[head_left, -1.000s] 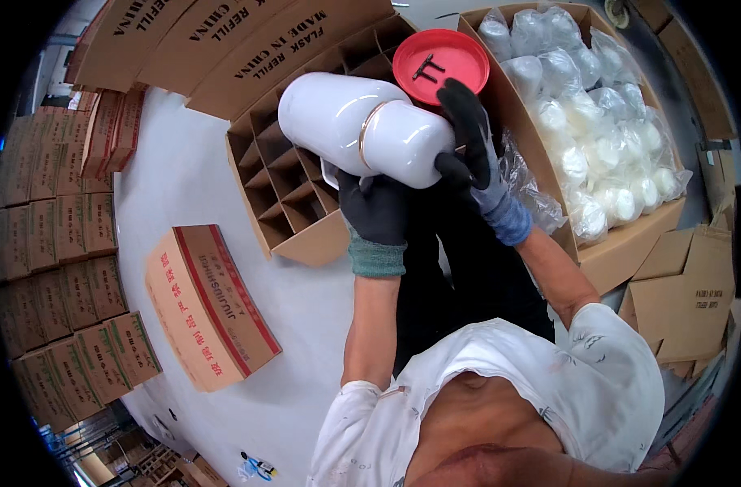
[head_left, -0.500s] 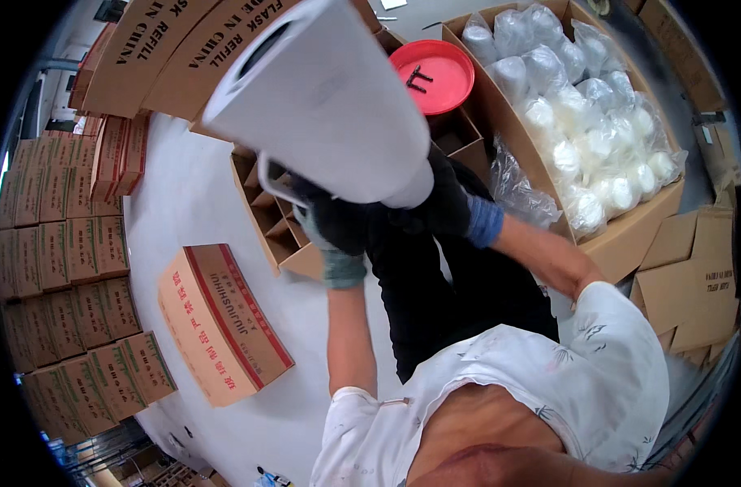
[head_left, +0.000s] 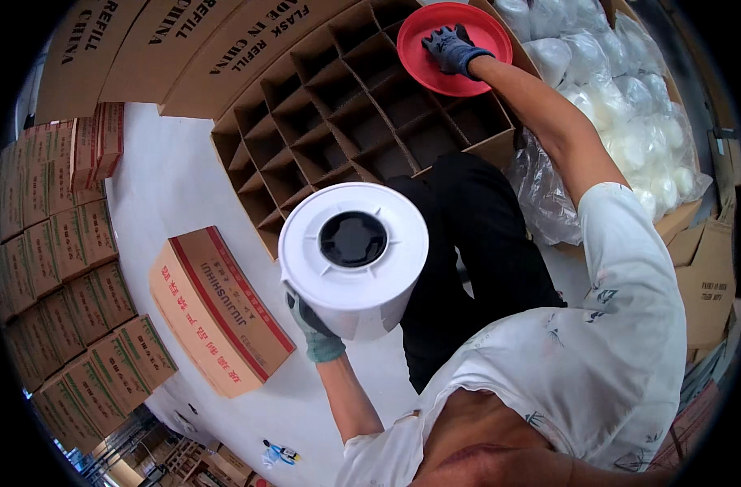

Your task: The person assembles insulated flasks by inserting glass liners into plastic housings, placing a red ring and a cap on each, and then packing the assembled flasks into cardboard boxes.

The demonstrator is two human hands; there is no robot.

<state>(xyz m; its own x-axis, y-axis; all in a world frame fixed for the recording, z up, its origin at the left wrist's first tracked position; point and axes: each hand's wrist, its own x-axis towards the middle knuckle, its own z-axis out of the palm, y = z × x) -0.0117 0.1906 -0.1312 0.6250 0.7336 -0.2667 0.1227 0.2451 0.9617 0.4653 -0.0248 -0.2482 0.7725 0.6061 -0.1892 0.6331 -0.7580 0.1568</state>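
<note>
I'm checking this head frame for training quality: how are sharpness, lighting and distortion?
Head view: even, soft light, no harsh glare; the white cylinder in the left hand and the right hand on the red dish look sharp; fisheye bends the stacked boxes near the black rim.

One camera on the head, looking down.
It is close above the white jug (head_left: 353, 258), with the floor (head_left: 172, 183) far below.
</note>
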